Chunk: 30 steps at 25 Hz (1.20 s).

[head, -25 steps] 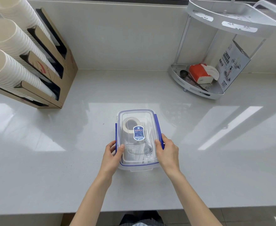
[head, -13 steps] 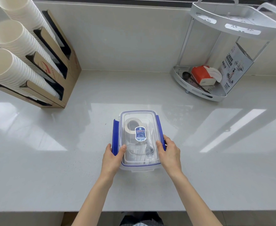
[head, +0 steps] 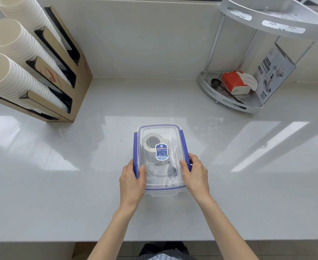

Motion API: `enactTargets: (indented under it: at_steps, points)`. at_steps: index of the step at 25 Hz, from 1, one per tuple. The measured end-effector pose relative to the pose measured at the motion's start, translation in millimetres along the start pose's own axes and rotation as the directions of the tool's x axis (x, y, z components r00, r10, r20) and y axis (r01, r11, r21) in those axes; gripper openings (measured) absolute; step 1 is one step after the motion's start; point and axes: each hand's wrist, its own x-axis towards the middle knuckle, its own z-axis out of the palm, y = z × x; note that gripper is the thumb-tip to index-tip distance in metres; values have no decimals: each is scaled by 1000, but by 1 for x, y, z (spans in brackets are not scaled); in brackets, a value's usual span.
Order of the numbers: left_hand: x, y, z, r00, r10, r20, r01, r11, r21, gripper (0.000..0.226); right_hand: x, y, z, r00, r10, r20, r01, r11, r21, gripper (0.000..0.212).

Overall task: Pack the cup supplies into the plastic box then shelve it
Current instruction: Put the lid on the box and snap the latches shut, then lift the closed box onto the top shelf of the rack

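Head view: plastic box (head: 160, 160) sits on the counter (head: 60, 184), both hands' fingers (head: 142, 168) clasping its sides.

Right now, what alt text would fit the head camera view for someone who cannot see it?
Two bare hands, the left hand and the right hand, grip the sides of a lidded clear plastic box with blue clips, resting on a white counter. Stacks of paper cups lean in a cardboard holder at the far left; a metal corner shelf stands at the far right.
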Motion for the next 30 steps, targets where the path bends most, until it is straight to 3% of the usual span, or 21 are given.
enactTargets:
  at_steps: [4,11,15,22,26,30]
  points:
    - [1,4,-1,999,48,4,-48,999,8,28,0,-1,0,1000,20,4,-20,1000,5,38]
    - [8,4,-11,961,-208,185,251,934,-256,41,-4,0,-4,999,42,21,-43,998,56,42]
    - [11,5,-15,923,-275,270,355,879,-319,45,-7,-6,-12,978,153,141,-178,966,186,45]
    - [12,8,-14,925,-253,283,331,902,-277,57,-6,-4,-20,975,133,180,-177,950,257,50]
    - [19,18,-15,933,-178,313,281,903,-325,37,1,-11,-32,983,99,152,-142,941,307,44]
    - [26,39,-14,943,-135,304,250,892,-378,35,12,-22,-50,993,51,110,-85,941,327,43]
